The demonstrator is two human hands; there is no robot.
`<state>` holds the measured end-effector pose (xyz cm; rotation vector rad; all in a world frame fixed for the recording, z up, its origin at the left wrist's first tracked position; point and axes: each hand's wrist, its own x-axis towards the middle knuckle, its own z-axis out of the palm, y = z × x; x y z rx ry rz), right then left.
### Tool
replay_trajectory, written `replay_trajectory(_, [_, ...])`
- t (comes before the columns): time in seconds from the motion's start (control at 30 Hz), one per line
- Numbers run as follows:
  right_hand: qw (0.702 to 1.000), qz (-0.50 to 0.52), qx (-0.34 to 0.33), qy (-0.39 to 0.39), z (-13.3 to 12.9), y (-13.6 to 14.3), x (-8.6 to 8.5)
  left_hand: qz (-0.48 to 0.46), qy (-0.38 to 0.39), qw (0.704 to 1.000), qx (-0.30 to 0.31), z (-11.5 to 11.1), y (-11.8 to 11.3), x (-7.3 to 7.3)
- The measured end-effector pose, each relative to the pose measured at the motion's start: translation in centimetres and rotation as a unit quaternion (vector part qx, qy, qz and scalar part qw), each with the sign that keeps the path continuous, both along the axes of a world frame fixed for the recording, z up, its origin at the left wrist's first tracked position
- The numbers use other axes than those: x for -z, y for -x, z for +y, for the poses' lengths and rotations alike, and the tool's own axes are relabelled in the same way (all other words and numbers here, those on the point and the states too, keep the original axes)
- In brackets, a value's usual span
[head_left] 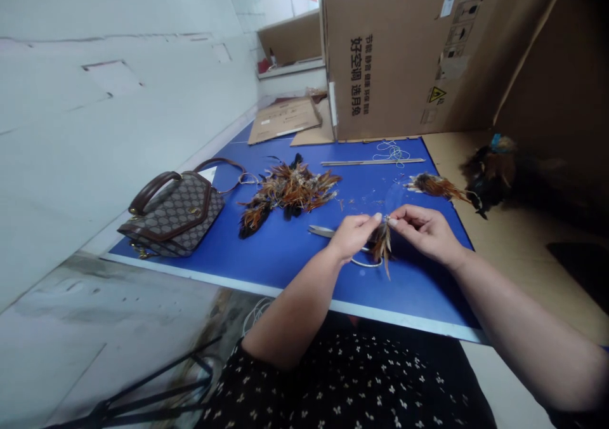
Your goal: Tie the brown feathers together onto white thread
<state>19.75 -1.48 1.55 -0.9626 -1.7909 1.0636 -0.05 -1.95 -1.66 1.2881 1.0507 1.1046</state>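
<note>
My left hand point(353, 236) is closed, thumb and fingers pinching the top of a small bunch of brown feathers point(382, 246) over the blue table point(285, 261). Close beside it, my right hand point(422, 229) pinches at the same bound end, its fingertips nearly touching my left thumb. The feather tips hang down between the hands. A pair of scissors point(321, 231) lies partly under my left hand, blades pointing left. To the left spreads a loose pile of brown and black feathers point(297, 188). Another feather bundle point(438, 186) lies beyond my right hand.
A patterned handbag point(178, 210) stands at the table's left end. Thin sticks point(371, 162) and tangled string point(392, 151) lie toward the back. A large cardboard box point(404, 54) rises behind, with flat cardboard point(284, 120) to its left. Dark feathers point(490, 169) sit at the right.
</note>
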Motion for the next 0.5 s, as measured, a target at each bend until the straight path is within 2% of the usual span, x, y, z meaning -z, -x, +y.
replay_trajectory(0.1, [1.000, -0.003, -0.009, -0.013, -0.04, 0.06, 0.21, -0.090, 0.065, 0.993, 0.036, 0.01, -0.02, -0.24])
replay_trajectory(0.2, [1.000, -0.001, -0.018, -0.020, 0.11, -0.02, 0.59, -0.151, 0.100, 0.983, 0.037, 0.12, -0.05, -0.39])
replay_trajectory(0.5, [1.000, 0.024, 0.002, 0.007, 0.16, 0.42, 0.36, -0.177, 0.086, 0.980, -0.013, 0.32, -0.27, -0.43])
